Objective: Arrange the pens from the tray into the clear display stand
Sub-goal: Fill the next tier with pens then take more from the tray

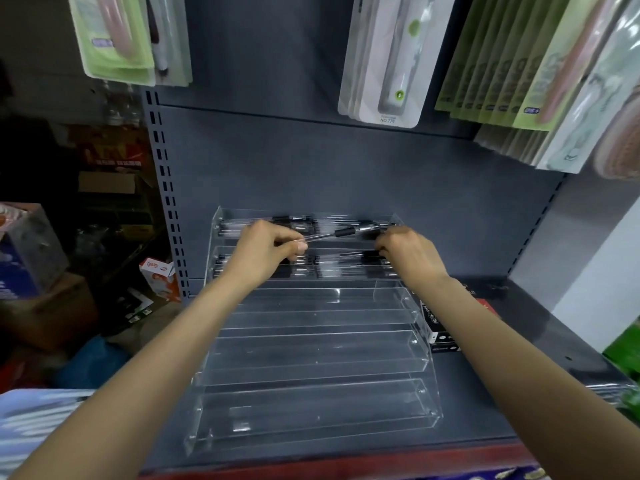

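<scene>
Along the bottom edge of the frame, a dark grey shelf (485, 420) carries a clear display stand (311, 362) with stepped tiers that rise away from the viewer. Its three nearest tiers, filling the lower centre of the frame, look empty. Higher up, near the middle of the frame, the two farthest tiers already hold rows of black-and-clear pens (349, 268) lying sideways. By this showing, the job seems somewhat under half done, with the near tiers still to fill. No tray is clearly visible; a black box (437, 327) sits just beside the stand, at centre right.

Two bare forearms enter from the lower corners and reach forward over the stand, converging at the far tiers. The left hand (265, 252) is curled, fingers pinched on the clear end of one pen (343, 233), which lies level across the gap between the hands, just above the filled tiers. The right hand (410, 254) is turned palm down with fingers bent at the pen's other end; whether it grips that pen or touches the ones below cannot be told.

Packaged goods hang across the upper frame.
</scene>
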A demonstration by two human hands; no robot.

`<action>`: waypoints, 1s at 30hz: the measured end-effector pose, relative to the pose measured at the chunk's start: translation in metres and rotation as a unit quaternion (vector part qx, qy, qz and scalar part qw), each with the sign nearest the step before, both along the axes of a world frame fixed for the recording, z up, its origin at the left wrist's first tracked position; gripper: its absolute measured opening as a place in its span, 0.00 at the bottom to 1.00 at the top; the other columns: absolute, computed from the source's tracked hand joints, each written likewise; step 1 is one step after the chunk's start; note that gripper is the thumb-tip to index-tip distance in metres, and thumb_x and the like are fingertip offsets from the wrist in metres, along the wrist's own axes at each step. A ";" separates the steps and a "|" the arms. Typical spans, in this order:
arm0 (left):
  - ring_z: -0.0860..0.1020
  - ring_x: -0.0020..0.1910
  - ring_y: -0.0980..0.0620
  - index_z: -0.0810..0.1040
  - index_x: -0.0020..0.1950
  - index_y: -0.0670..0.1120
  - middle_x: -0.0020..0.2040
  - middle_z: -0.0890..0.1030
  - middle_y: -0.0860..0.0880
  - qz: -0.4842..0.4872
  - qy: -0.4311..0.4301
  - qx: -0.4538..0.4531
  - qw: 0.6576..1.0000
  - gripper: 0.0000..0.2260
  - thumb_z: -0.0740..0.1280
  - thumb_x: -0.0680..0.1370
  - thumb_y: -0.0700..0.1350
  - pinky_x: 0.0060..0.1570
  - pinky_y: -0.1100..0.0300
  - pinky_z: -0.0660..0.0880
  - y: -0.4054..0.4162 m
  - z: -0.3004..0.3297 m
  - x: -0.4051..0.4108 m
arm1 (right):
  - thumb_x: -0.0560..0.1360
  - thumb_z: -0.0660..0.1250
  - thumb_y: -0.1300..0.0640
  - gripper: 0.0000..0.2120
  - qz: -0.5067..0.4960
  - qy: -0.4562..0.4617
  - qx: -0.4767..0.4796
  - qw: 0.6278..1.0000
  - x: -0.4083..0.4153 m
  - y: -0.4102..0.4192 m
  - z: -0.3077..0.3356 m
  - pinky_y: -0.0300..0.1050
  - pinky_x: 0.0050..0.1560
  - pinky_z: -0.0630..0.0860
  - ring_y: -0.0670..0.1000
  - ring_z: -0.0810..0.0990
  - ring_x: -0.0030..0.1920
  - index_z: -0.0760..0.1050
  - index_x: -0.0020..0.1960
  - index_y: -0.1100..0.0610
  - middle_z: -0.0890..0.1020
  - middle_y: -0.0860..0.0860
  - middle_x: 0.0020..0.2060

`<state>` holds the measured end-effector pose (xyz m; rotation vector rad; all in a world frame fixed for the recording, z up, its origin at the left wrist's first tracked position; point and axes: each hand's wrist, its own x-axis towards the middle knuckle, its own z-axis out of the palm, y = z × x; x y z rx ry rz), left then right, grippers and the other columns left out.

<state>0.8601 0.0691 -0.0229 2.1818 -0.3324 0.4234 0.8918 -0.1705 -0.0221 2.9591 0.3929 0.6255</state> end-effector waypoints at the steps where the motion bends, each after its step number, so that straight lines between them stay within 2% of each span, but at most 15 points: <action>1: 0.81 0.39 0.58 0.84 0.46 0.45 0.39 0.85 0.48 -0.001 0.000 -0.001 1.000 0.05 0.70 0.74 0.44 0.49 0.67 0.74 0.001 -0.002 0.000 | 0.74 0.64 0.67 0.11 0.000 0.004 -0.009 1.000 0.000 0.000 0.000 0.46 0.42 0.73 0.57 0.78 0.50 0.79 0.54 0.58 0.78 0.55 0.51; 5: 0.81 0.38 0.62 0.84 0.48 0.44 0.41 0.84 0.49 -0.010 0.002 0.001 1.000 0.06 0.70 0.74 0.44 0.48 0.68 0.74 0.003 -0.005 -0.002 | 0.74 0.64 0.69 0.14 -0.001 0.032 -0.029 0.999 -0.003 0.000 0.001 0.49 0.45 0.75 0.59 0.79 0.51 0.78 0.56 0.57 0.78 0.56 0.52; 8: 0.81 0.38 0.60 0.84 0.48 0.43 0.41 0.84 0.49 -0.007 0.006 -0.006 1.000 0.06 0.70 0.74 0.43 0.49 0.66 0.74 0.002 -0.004 -0.006 | 0.75 0.64 0.68 0.14 0.005 0.029 0.002 1.000 -0.003 -0.001 -0.002 0.50 0.48 0.77 0.59 0.79 0.52 0.78 0.58 0.58 0.78 0.56 0.53; 9: 0.81 0.38 0.60 0.84 0.48 0.43 0.41 0.84 0.49 -0.004 0.005 -0.007 1.000 0.06 0.70 0.74 0.43 0.49 0.66 0.74 0.002 -0.004 -0.007 | 0.75 0.63 0.67 0.14 0.011 0.022 0.036 0.999 -0.004 -0.002 -0.003 0.50 0.48 0.77 0.59 0.79 0.53 0.78 0.58 0.58 0.78 0.56 0.54; 11: 0.81 0.38 0.60 0.84 0.49 0.43 0.41 0.84 0.48 0.003 0.002 -0.006 1.000 0.06 0.70 0.74 0.43 0.48 0.67 0.74 0.002 -0.003 -0.011 | 0.76 0.63 0.65 0.12 0.028 0.010 0.166 0.986 -0.008 -0.002 -0.004 0.49 0.53 0.77 0.57 0.79 0.54 0.79 0.58 0.59 0.79 0.55 0.55; 13: 0.81 0.38 0.60 0.84 0.49 0.43 0.41 0.84 0.49 0.012 0.004 0.000 1.000 0.06 0.70 0.74 0.42 0.47 0.68 0.73 0.001 -0.003 -0.016 | 0.75 0.66 0.63 0.12 0.048 0.015 0.301 0.952 -0.019 -0.001 -0.001 0.42 0.57 0.75 0.53 0.80 0.51 0.78 0.58 0.59 0.81 0.55 0.53; 16: 0.80 0.37 0.61 0.83 0.50 0.42 0.38 0.82 0.52 0.021 0.010 0.023 0.999 0.07 0.70 0.74 0.43 0.50 0.68 0.74 -0.003 -0.001 -0.024 | 0.73 0.70 0.61 0.19 0.093 0.095 0.430 0.893 -0.040 0.005 0.009 0.32 0.52 0.72 0.46 0.78 0.47 0.75 0.63 0.54 0.79 0.49 0.50; 18: 0.80 0.37 0.60 0.83 0.51 0.42 0.38 0.82 0.52 0.026 0.020 0.023 0.999 0.08 0.70 0.74 0.42 0.52 0.66 0.75 -0.006 0.002 -0.033 | 0.73 0.70 0.58 0.18 0.137 0.124 0.449 0.874 -0.049 0.008 0.011 0.29 0.49 0.73 0.43 0.78 0.48 0.76 0.62 0.53 0.78 0.45 0.50; 21: 0.79 0.41 0.59 0.82 0.53 0.42 0.45 0.83 0.50 0.043 0.024 0.041 0.998 0.09 0.70 0.74 0.43 0.44 0.76 0.71 -0.008 0.003 -0.048 | 0.73 0.70 0.59 0.08 0.172 0.112 0.455 0.866 -0.057 0.012 0.007 0.36 0.52 0.75 0.44 0.80 0.47 0.82 0.51 0.56 0.82 0.47 0.45; 22: 0.78 0.44 0.59 0.82 0.53 0.43 0.47 0.83 0.50 0.053 0.021 0.048 0.997 0.09 0.70 0.74 0.44 0.44 0.74 0.70 -0.007 0.002 -0.053 | 0.73 0.70 0.60 0.06 0.175 0.116 0.468 0.859 -0.059 0.014 0.004 0.36 0.52 0.75 0.45 0.80 0.46 0.83 0.49 0.57 0.83 0.47 0.43; 24: 0.76 0.48 0.59 0.81 0.55 0.44 0.51 0.81 0.51 0.089 0.012 0.038 0.995 0.11 0.70 0.74 0.44 0.48 0.71 0.69 -0.002 -0.006 -0.063 | 0.72 0.70 0.62 0.06 0.184 0.120 0.483 0.848 -0.063 0.021 -0.006 0.30 0.49 0.73 0.44 0.80 0.45 0.83 0.48 0.59 0.83 0.47 0.42; 26: 0.75 0.51 0.56 0.77 0.60 0.45 0.55 0.78 0.49 0.161 -0.007 0.015 0.987 0.15 0.70 0.74 0.44 0.53 0.66 0.70 0.010 -0.018 -0.073 | 0.72 0.70 0.63 0.06 0.179 0.112 0.490 0.846 -0.066 0.030 -0.017 0.26 0.47 0.73 0.43 0.80 0.44 0.83 0.48 0.59 0.82 0.47 0.42; 28: 0.74 0.55 0.53 0.74 0.64 0.44 0.59 0.75 0.45 0.229 -0.012 0.002 0.973 0.19 0.70 0.75 0.43 0.56 0.63 0.68 0.024 -0.028 -0.082 | 0.72 0.70 0.62 0.06 0.165 0.103 0.482 0.854 -0.068 0.041 -0.028 0.25 0.48 0.73 0.42 0.79 0.43 0.83 0.48 0.58 0.82 0.46 0.41; 30: 0.74 0.60 0.49 0.71 0.67 0.42 0.63 0.74 0.43 0.261 0.021 0.011 0.965 0.21 0.69 0.75 0.42 0.58 0.61 0.67 0.040 -0.035 -0.086 | 0.73 0.70 0.61 0.05 0.154 0.095 0.461 0.869 -0.068 0.051 -0.033 0.21 0.44 0.69 0.42 0.78 0.42 0.83 0.48 0.58 0.83 0.48 0.42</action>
